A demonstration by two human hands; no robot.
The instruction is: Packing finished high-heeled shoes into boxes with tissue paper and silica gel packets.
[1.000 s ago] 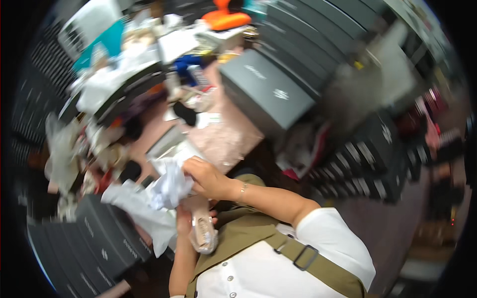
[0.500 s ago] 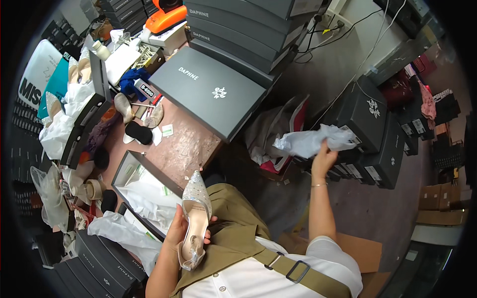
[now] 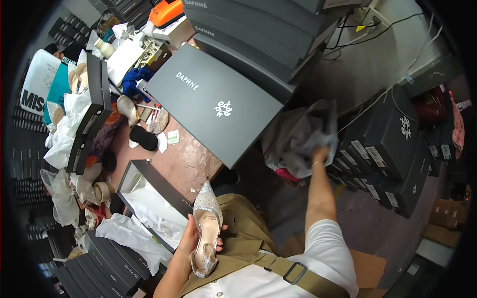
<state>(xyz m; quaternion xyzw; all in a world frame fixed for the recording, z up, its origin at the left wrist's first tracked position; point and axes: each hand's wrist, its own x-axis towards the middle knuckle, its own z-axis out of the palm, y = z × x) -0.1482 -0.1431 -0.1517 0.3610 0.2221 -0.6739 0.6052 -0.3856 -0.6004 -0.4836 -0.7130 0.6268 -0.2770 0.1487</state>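
My left hand [image 3: 191,237] is wrapped round a pointed, sparkly pale shoe [image 3: 206,231], toe pointing away from me, inside facing up. My right hand [image 3: 321,155] reaches down at the mouth of a grey plastic bag [image 3: 283,136] stuffed with pale crumpled sheets. Its fingers are blurred and largely hidden there, beside a whitish sheet [image 3: 314,141]. An open dark shoebox [image 3: 164,181] lined with white tissue paper [image 3: 154,206] lies just left of the shoe.
A closed grey shoebox [image 3: 208,104] sits on the reddish table [image 3: 186,159], with stacked boxes [image 3: 248,39] behind. More shoeboxes [image 3: 380,134] stand on the floor at right. Shoe parts [image 3: 128,110] and a black pad [image 3: 143,138] lie on the table. Boxes [image 3: 99,268] are piled lower left.
My right hand has moved the whitish sheet from above the floor boxes leftward and down into the bag. The left hand still holds the shoe; the view has shifted slightly.
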